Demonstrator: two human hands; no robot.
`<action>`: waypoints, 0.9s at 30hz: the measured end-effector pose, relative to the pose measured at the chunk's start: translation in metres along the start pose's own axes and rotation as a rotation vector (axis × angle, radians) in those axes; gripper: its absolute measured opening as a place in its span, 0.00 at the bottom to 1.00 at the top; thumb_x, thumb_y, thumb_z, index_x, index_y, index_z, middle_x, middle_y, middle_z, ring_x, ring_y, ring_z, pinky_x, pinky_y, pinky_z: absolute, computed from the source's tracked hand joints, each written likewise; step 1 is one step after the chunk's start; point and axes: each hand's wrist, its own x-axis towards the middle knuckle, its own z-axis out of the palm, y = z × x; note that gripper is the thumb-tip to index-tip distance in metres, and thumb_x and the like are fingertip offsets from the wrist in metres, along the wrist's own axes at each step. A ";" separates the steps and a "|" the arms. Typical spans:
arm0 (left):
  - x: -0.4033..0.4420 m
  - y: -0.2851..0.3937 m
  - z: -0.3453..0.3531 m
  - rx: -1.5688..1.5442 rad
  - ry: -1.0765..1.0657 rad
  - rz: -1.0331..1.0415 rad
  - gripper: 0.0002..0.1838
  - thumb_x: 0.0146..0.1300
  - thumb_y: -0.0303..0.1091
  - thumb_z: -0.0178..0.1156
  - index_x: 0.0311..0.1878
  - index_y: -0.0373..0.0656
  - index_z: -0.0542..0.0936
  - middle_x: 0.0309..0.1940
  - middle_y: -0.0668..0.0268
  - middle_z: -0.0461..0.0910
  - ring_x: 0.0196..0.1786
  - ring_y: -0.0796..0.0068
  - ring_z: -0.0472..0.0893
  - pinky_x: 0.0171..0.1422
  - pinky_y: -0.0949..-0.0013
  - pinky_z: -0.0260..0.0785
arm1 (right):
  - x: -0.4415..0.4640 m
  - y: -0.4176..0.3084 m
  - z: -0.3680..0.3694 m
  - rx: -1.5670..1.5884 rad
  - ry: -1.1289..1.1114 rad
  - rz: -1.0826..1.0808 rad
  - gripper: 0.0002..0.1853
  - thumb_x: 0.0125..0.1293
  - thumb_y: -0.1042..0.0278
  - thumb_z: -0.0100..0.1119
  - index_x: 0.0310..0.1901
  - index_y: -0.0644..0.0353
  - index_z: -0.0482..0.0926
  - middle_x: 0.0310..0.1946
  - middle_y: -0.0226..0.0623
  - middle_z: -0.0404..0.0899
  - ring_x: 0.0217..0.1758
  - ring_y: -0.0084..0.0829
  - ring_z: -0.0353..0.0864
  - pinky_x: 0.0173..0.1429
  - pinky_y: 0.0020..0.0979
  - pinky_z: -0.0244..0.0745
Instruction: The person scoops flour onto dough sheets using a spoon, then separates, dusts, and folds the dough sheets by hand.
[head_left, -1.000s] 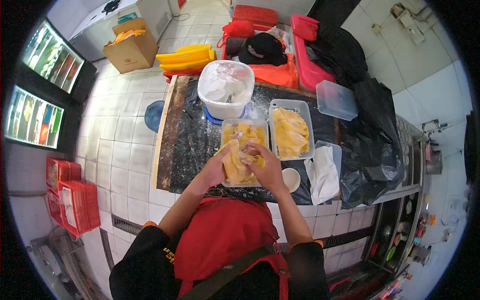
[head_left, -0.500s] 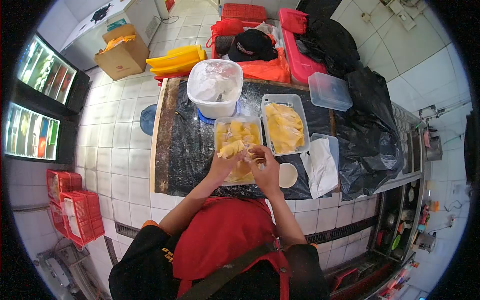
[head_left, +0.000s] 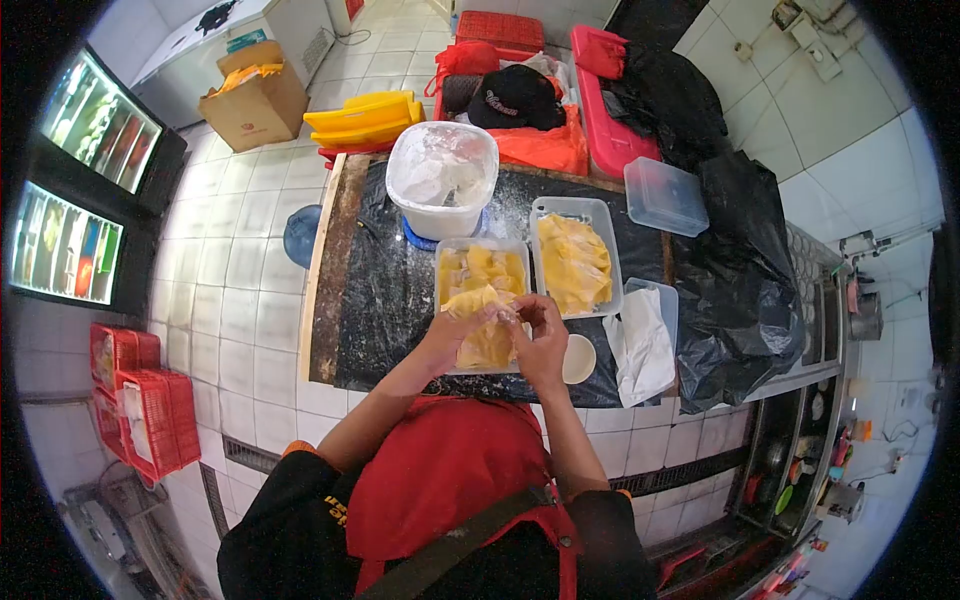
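My left hand (head_left: 452, 336) is closed round a thin yellow dough wrapper (head_left: 478, 299), held over a clear plastic tub (head_left: 439, 260). My right hand (head_left: 541, 338) pinches at the wrapper's right edge, its fingers bent close to the left fingertips. Folded yellow dough pieces (head_left: 485, 262) lie in the tub under my hands, partly hidden by them. To the right, a second clear tub (head_left: 616, 275) holds more yellow dough pieces (head_left: 573, 262). A small round cream-coloured bowl (head_left: 578, 358) sits beside my right wrist.
A white bucket of flour (head_left: 441, 214) stands behind the near tub. White cloth (head_left: 641, 345) and an empty clear container (head_left: 665, 196) lie right. Black plastic (head_left: 365, 330) covers the table; yellow trays (head_left: 365, 120) and a black cap (head_left: 516, 97) are beyond its far edge.
The yellow wrapper now looks more spread out in my left hand, and my right fingers have moved closer to its edge. The whole view has shifted slightly.
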 end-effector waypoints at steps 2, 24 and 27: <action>-0.001 0.000 -0.001 0.039 0.007 0.023 0.22 0.69 0.33 0.63 0.63 0.38 0.72 0.55 0.61 0.79 0.54 0.67 0.82 0.58 0.59 0.79 | -0.002 0.007 -0.002 -0.061 0.070 -0.062 0.16 0.62 0.80 0.67 0.50 0.63 0.74 0.42 0.31 0.78 0.44 0.21 0.78 0.52 0.24 0.74; 0.004 -0.006 0.000 0.266 0.215 -0.006 0.24 0.61 0.25 0.69 0.60 0.38 0.75 0.51 0.61 0.83 0.49 0.68 0.84 0.53 0.63 0.81 | -0.040 -0.020 -0.051 -0.620 -0.047 -0.083 0.18 0.69 0.59 0.58 0.59 0.50 0.80 0.77 0.50 0.54 0.78 0.54 0.53 0.78 0.50 0.49; 0.004 -0.010 0.003 0.250 0.148 0.083 0.25 0.60 0.23 0.69 0.61 0.37 0.73 0.50 0.61 0.82 0.49 0.69 0.84 0.52 0.64 0.81 | -0.019 -0.015 -0.034 -0.637 -0.210 -0.287 0.18 0.68 0.62 0.60 0.59 0.50 0.80 0.77 0.50 0.53 0.80 0.52 0.50 0.80 0.49 0.45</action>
